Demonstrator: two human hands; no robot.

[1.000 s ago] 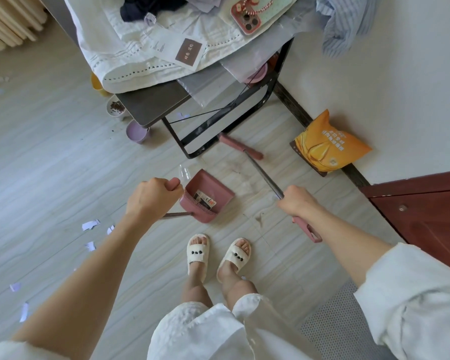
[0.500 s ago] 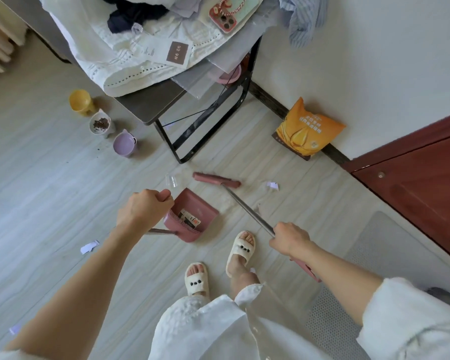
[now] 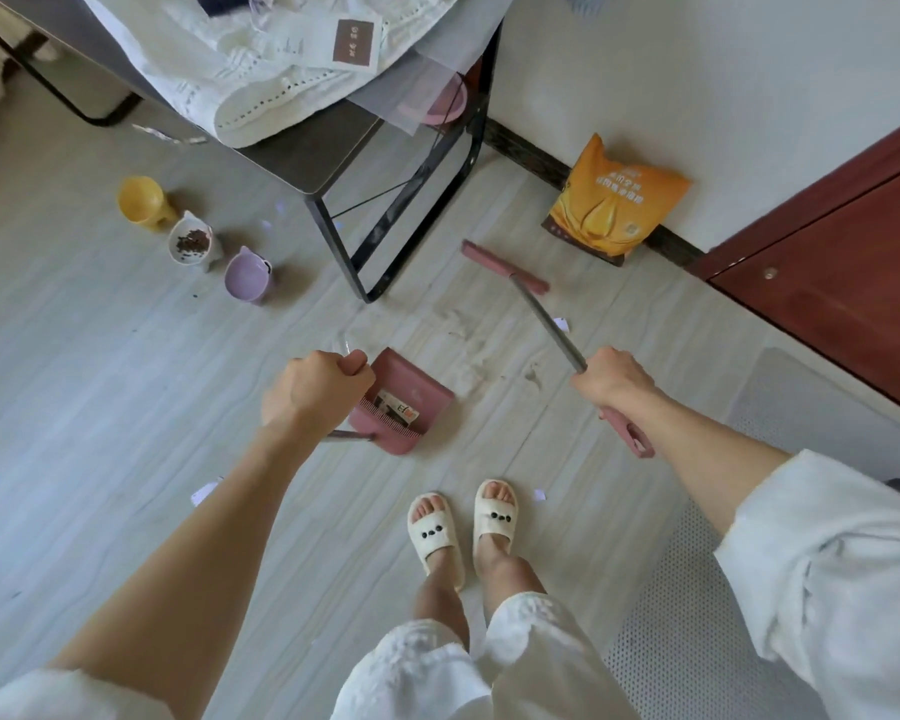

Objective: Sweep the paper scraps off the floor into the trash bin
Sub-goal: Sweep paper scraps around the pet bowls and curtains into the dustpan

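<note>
My left hand (image 3: 313, 389) grips the top of the handle of a pink dustpan (image 3: 404, 402) that stands on the floor with a printed scrap lying in it. My right hand (image 3: 611, 379) grips the grey shaft of a pink broom (image 3: 505, 265); its head rests on the floor near the wall, past the table leg. White paper scraps lie on the floor: one beside the broom shaft (image 3: 561, 323), one right of my feet (image 3: 540, 494), one by my left forearm (image 3: 205, 492). No trash bin is in view.
A dark table (image 3: 307, 158) with black metal legs, heaped with white cloth, stands ahead. Three small pet bowls, yellow (image 3: 141, 202), white (image 3: 191, 244) and purple (image 3: 248, 278), sit left of it. An orange bag (image 3: 614, 205) leans on the wall. A red-brown door (image 3: 832, 272) and grey mat (image 3: 697, 615) lie right.
The view has swung left and my feet have stepped. The broom head has moved right, toward the wall and the orange bag. My left hand still holds the dustpan.
</note>
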